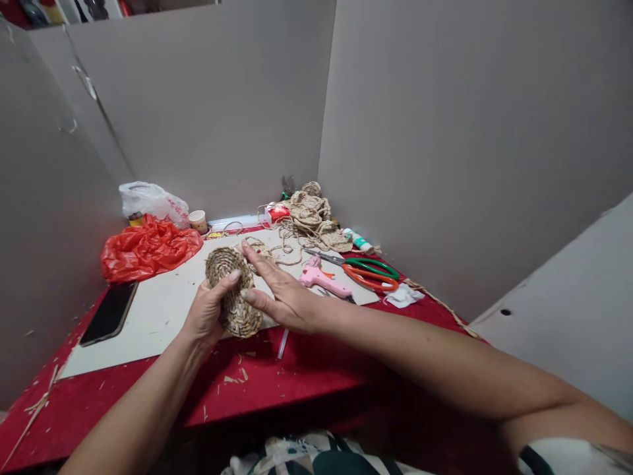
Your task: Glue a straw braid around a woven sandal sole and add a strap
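An oval piece of coiled, braided straw rope (241, 309), shaped like a shoe sole, is held up above the table's front edge. My left hand (206, 310) grips it from the left, with the thumb across its face and the fingers hidden behind. Along its right side lies my right hand (287, 293), fingers stretched out and the thumb tip touching the piece near its middle. Just beyond my right hand, a pink hot glue gun (326, 280) rests on the white board (163, 313). A clear glue stick (283, 344) shows below that hand.
Large scissors (368, 269) with green and orange handles lie at right, beside crumpled tissue (404, 295). Straw rope (306, 214) is heaped at the back corner. A phone (109, 313), red plastic bag (151, 251) and paper cup (198, 221) sit left. Grey panels (222, 112) enclose the red-covered table (277, 389).
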Action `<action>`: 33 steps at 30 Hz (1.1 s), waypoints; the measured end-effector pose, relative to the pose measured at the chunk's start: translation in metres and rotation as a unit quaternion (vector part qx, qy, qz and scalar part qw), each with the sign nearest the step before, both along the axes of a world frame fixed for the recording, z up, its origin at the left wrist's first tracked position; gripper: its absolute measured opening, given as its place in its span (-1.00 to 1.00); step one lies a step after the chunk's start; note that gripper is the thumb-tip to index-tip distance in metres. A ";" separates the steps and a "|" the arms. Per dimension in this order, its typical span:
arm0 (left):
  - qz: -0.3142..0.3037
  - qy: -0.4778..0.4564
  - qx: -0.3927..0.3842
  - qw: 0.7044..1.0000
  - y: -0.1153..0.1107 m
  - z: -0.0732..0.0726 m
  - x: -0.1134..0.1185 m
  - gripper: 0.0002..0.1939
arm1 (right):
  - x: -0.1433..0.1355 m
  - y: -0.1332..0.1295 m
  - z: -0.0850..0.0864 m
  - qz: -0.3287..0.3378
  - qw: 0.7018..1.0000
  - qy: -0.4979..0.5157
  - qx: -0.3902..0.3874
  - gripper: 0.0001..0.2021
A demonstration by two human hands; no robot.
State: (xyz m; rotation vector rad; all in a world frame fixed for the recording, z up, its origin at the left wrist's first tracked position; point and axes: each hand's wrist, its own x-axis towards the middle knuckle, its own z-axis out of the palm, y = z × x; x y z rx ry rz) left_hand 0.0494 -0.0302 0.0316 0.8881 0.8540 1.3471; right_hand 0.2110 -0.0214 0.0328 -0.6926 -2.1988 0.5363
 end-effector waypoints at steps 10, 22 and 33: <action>-0.003 -0.021 -0.022 1.000 0.005 -0.004 -0.002 -0.60 | -0.002 0.003 -0.004 -0.033 0.995 -0.039 0.084 -0.23; 0.031 -0.027 -0.020 0.999 0.003 -0.001 -0.003 -0.66 | -0.012 -0.005 0.002 -0.108 0.972 0.197 -0.070 -0.82; 0.015 -0.030 -0.023 0.999 0.001 0.002 -0.003 -0.66 | -0.011 -0.009 0.002 -0.088 0.973 0.202 -0.069 -0.89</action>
